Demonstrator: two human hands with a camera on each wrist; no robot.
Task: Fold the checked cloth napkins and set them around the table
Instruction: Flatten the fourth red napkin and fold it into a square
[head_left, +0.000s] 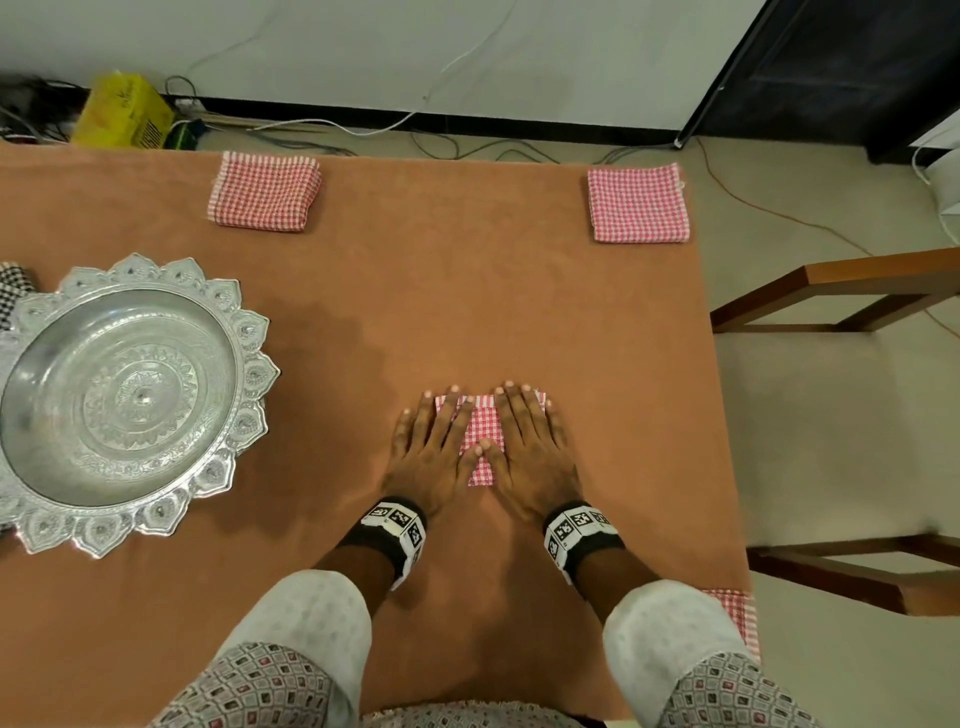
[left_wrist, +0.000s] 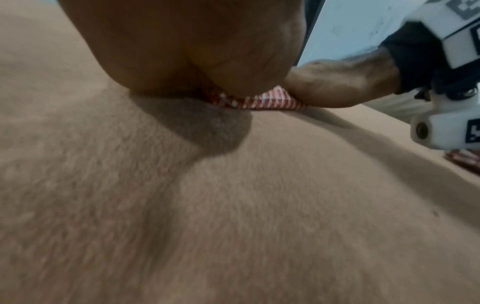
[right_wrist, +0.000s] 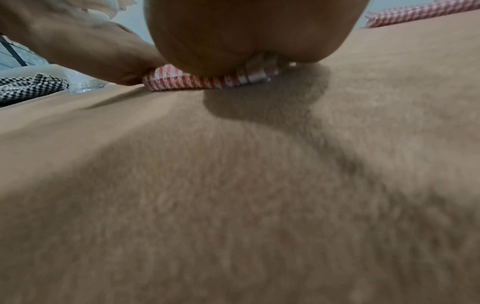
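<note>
A folded red-and-white checked napkin (head_left: 483, 436) lies on the brown table (head_left: 467, 312) near its front. My left hand (head_left: 434, 452) and right hand (head_left: 530, 447) both press flat on it with straight fingers, thumbs meeting in the middle. In the wrist views only the napkin's near edge (left_wrist: 262, 101) (right_wrist: 192, 81) shows under my left palm (left_wrist: 197, 51) and right palm (right_wrist: 254, 30). Two more folded red checked napkins sit at the far edge, one left (head_left: 264, 191) and one right (head_left: 639, 203). Another red checked napkin (head_left: 737, 618) peeks out by my right sleeve at the table's right edge.
A large ornate silver bowl (head_left: 78, 519) stands at the left of the table. A black-and-white checked cloth (head_left: 13, 291) lies behind it at the left edge. A wooden chair (head_left: 841, 415) stands to the right of the table. Cables and a yellow box (head_left: 124, 111) lie on the floor beyond.
</note>
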